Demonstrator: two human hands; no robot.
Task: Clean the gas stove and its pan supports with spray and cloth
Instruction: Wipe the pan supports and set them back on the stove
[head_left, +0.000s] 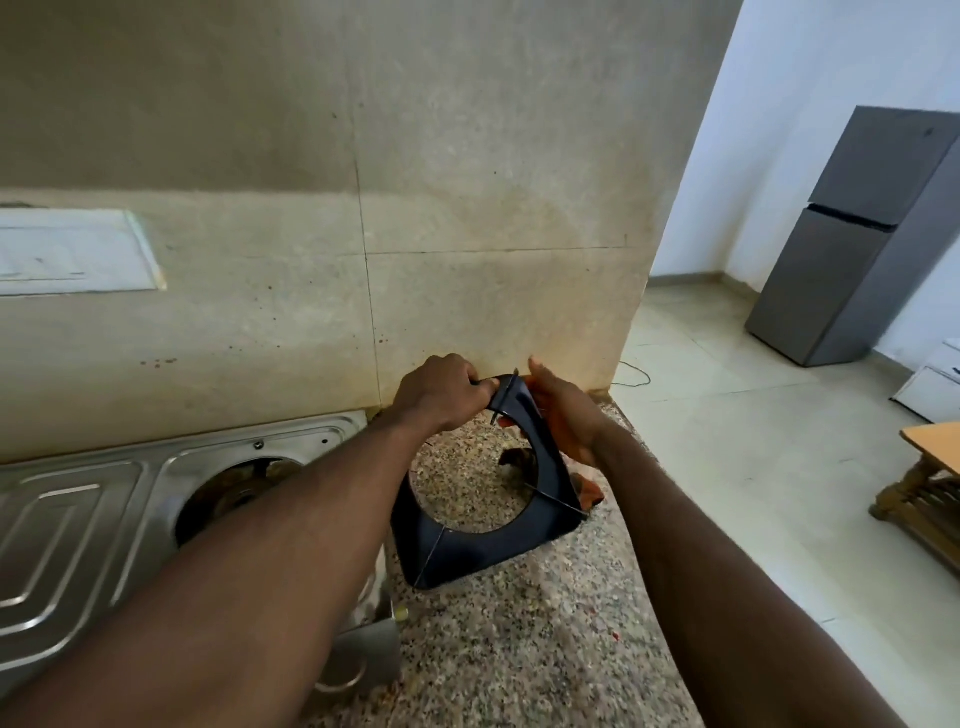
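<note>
A black square pan support (470, 548) with a round opening stands tilted on the speckled granite counter (498, 639), its near corner resting on the stone. My left hand (441, 392) grips its raised far corner. My right hand (563, 410) presses an orange cloth (589, 492) against the support's right side; most of the cloth is hidden behind hand and support. The steel gas stove (104, 499) lies at the left, its burner opening (234, 493) bare and partly covered by my left forearm. No spray bottle is in view.
A stained beige tiled wall (363, 234) rises right behind the counter. The counter ends at the right, dropping to a tiled floor. A grey fridge (857, 244) stands at the far right and a wooden stool (930, 483) near the right edge.
</note>
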